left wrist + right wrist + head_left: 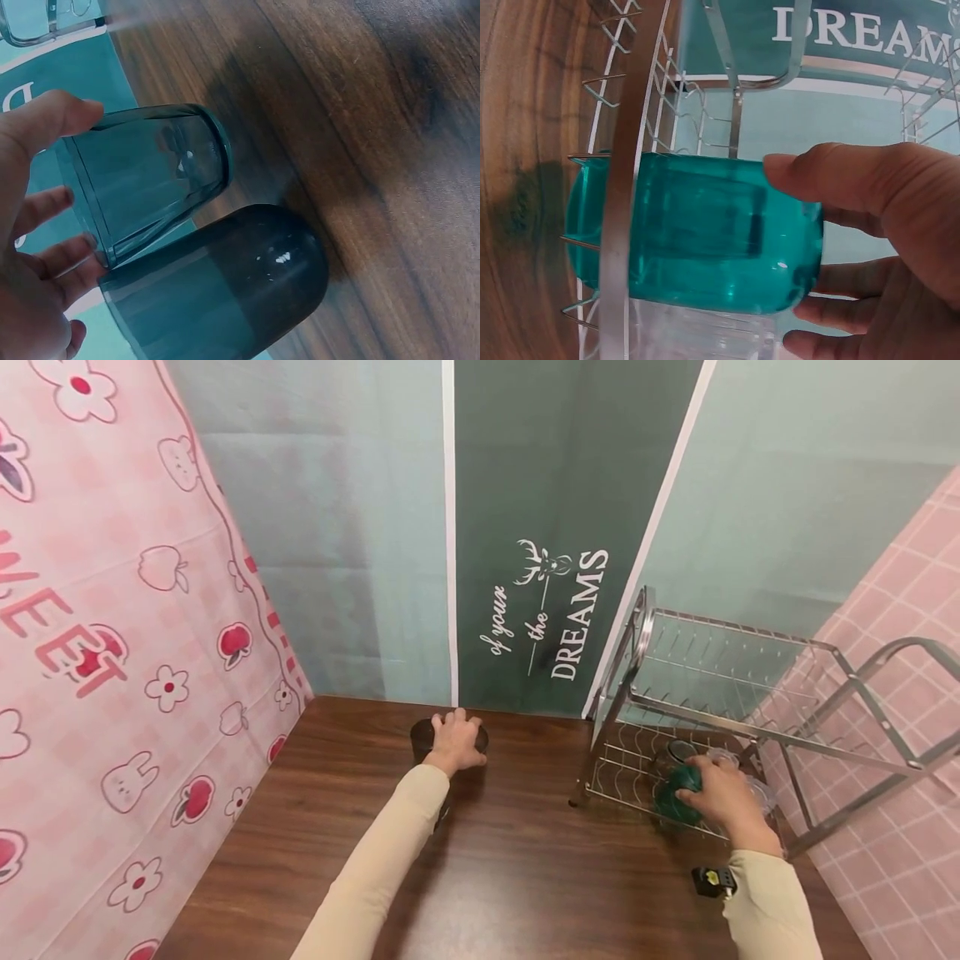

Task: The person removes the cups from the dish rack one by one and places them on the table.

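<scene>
My left hand (454, 745) reaches over two tumblers at the back of the table. In the left wrist view its thumb and fingers grip the rim of a bluish see-through glass (154, 169), which stands on the wood. Close beside that glass stands a darker, round-bottomed tumbler (259, 281). On the right, my other hand (726, 793) holds a teal cup (705, 232) in the lower tier of the metal rack (765, 727). Its thumb lies on one side of the cup and its fingertips on the other, around the rounded end.
Clear cups (705, 330) share the lower tier with the teal one, and the rack's front rail (621, 195) crosses before them. The upper wire tier hangs above. A green curtain (540, 485) backs the wooden table (510, 877); pink cloth (195, 693) borders the left, pink tiling the right.
</scene>
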